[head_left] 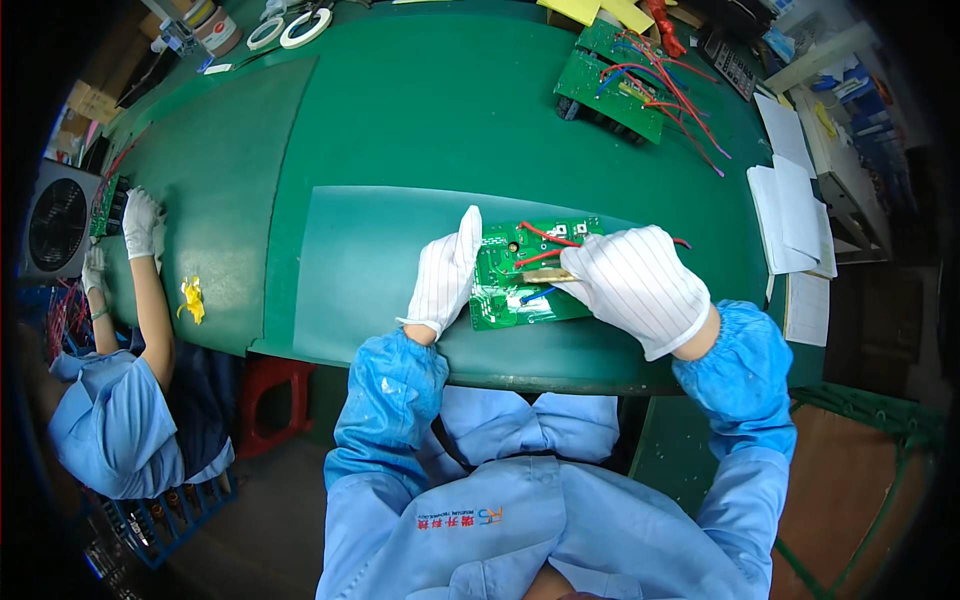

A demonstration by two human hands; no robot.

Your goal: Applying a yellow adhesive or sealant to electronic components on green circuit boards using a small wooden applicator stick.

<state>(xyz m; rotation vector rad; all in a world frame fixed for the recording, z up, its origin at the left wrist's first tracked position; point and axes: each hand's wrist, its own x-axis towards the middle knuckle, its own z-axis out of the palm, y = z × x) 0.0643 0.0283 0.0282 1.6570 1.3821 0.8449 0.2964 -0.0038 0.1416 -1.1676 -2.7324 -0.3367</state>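
Observation:
A green circuit board [495,300] lies on the translucent sheet in front of me, with red wires [545,235] and a short blue wire rising from it. My left hand [446,275], in a white striped glove, grips the board's left edge with its fingers pointing away from me. Over the board's right part, my right hand [640,285] is closed round a flat tan tool [548,275] that looks wooden. The tool's end reaches above the middle of the board. My right hand hides the board's right side and the rest of the tool.
Two wired green boards [610,90] sit at the far right. White papers [790,220] lie along the right edge. Tape rolls [305,28] and scissors are at the far left. A co-worker's gloved hand [143,222] is by another board; a yellow scrap [192,300] lies nearby.

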